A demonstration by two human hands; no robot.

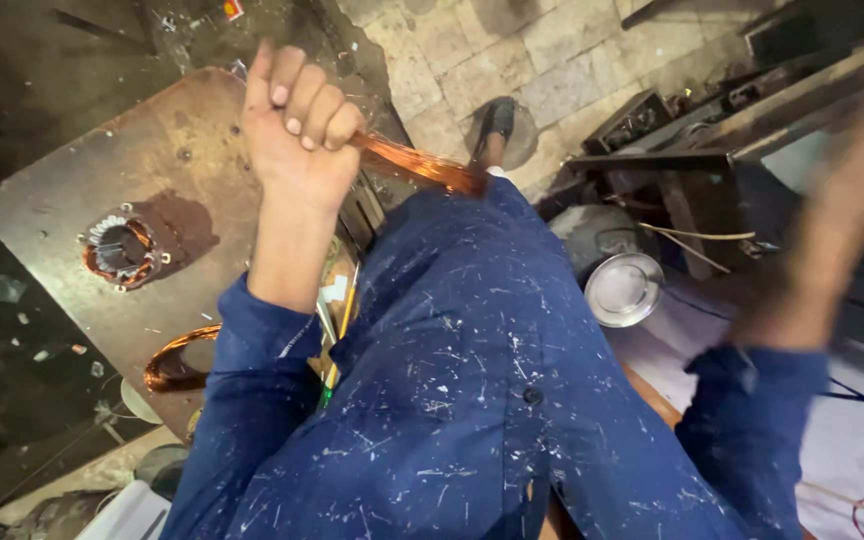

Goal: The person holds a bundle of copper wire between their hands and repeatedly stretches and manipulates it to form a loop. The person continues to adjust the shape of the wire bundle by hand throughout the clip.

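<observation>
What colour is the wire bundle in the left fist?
Shiny copper-orange wire bundle, gripped by the left hand; head view.

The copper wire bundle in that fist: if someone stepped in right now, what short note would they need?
Left hand: fist shut on the copper wire bundle, which runs across the blue-clad leg.
Right hand: raised at the side, blurred; grip unreadable.
On the metal plate: a motor stator with copper windings; a loose copper coil at the plate's near edge.
Done: one bundle is in hand. Left: stator and loose coil untouched.

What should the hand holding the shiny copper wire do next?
Probably bring the blurred right hand over to the bundle of copper wire. The left hand grips only one end in a fist, and the rest stretches unsupported across the blue-clad knee.
</observation>
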